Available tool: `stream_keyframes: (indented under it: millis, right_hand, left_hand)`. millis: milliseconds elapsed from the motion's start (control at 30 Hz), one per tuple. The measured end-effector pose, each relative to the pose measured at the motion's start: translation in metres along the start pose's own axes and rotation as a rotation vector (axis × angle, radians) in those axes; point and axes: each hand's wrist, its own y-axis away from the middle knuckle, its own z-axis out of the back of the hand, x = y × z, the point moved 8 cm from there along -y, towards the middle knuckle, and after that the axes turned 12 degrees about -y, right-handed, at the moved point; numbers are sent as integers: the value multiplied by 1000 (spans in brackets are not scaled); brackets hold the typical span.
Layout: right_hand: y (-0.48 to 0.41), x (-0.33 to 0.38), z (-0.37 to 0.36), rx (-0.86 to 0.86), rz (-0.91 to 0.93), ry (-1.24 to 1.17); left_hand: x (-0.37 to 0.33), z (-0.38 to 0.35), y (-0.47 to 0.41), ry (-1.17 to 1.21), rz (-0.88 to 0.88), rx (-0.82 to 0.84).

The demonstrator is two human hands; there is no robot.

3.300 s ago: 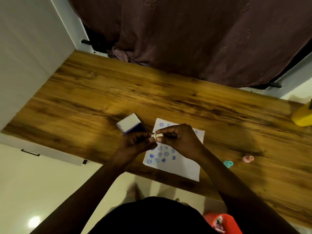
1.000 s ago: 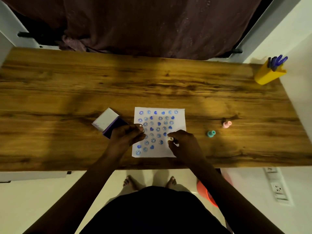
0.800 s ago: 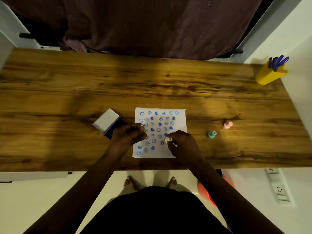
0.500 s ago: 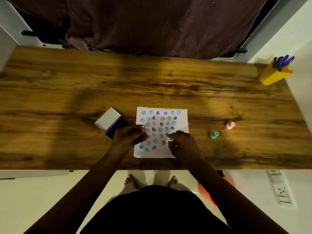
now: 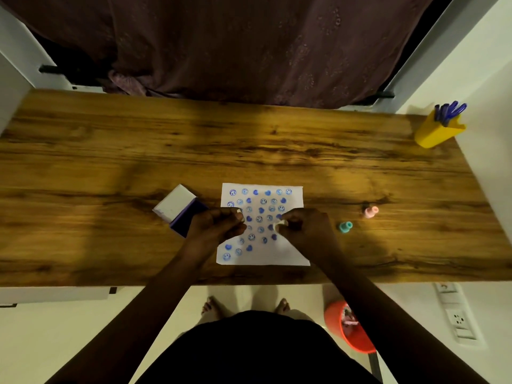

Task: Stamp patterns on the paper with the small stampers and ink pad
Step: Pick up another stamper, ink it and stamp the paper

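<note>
A white paper (image 5: 288, 253) covered with several blue smiley and heart prints lies near the table's front edge. My right hand (image 5: 304, 231) pinches a small cream stamper (image 5: 278, 224) over the paper's right-middle part. My left hand (image 5: 214, 227) rests on the paper's left edge, its fingers curled with a small pale piece at the fingertips; what that piece is I cannot tell. The open ink pad (image 5: 181, 210), white lid up and purple pad below, sits just left of the paper, partly hidden by my left hand.
A teal stamper (image 5: 345, 227) and a pink stamper (image 5: 370, 211) lie on the wooden table (image 5: 110, 162) right of the paper. A yellow pen holder (image 5: 439, 128) stands at the far right corner. An orange bin (image 5: 349, 328) is on the floor below.
My right hand with the cream stamper has shifted slightly up and left across the paper. My left hand stays at the paper's left edge.
</note>
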Motion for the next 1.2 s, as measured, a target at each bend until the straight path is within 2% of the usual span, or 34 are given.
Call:
stream_keyframes:
  millis: [67,167,233,500,800,1000,1200]
  right_hand:
    - [0,-5,18,-72,-115,-257]
    - [7,-5,23,-34,-250,-720]
    - [13,3,24,13,-217,-800]
    - [21,19,35,11,-40,-724]
    - [22,1,50,-3,-14,-701]
    - [22,0,64,6,71,-617]
    - [23,-11,70,37,40,-595]
  left_hand:
    - [0,-6,2,18,4,30]
    - [0,-19,3,20,-2,81]
    - [-1,-30,3,6,-8,127]
    - [-13,-66,8,-89,-29,232]
    - [-27,-90,6,-97,-46,290]
    - [-31,-104,2,-158,-98,312]
    - [-32,-119,3,-135,-105,360]
